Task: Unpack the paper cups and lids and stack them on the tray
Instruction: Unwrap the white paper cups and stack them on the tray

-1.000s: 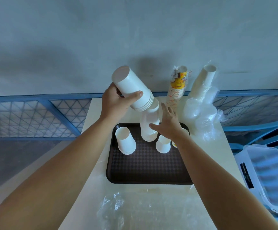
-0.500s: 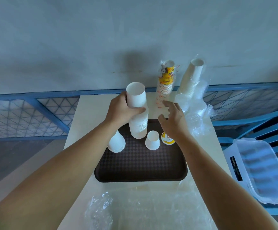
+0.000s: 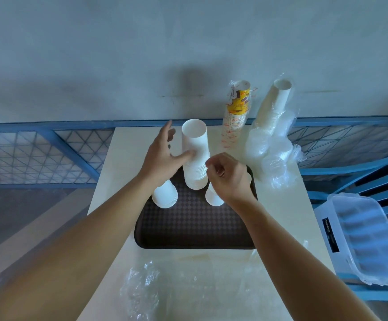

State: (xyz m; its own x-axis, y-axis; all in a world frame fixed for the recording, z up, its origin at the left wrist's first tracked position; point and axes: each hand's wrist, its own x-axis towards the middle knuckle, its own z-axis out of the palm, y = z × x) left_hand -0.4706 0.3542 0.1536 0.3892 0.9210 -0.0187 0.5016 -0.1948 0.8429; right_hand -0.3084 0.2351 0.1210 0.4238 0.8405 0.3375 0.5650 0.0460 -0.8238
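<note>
- Since half a second ago, the left hand [image 3: 163, 154] has let go of the tall stack of white cups [image 3: 195, 156]. Its fingers are now straight and spread wide, and only the thumb touches the stack's left side.
- The tall stack stands upside down at 12 o'clock on the dark tray [image 3: 195, 228], upright and free-standing.
- The right hand [image 3: 229, 177] hovers just beside the stack at its 4 o'clock. Its grip is narrow, with the fingers curled in and nothing visible inside them.
- A short stack of cups [image 3: 165, 195] sits at 10 o'clock on the tray. A single small cup [image 3: 214, 196] sits near the middle, partly under the right hand.
- Beyond the tray, at 1 to 2 o'clock on the counter [image 3: 281, 216], stand a printed cup sleeve [image 3: 237, 112], a wrapped sleeve of white cups [image 3: 276, 105] and bagged lids [image 3: 269, 154].
- Paper cups are probably very light, thin-walled and easily crushed. A tall stack tips readily, so it is best held low, around the nested rims, with gentle pressure.
</note>
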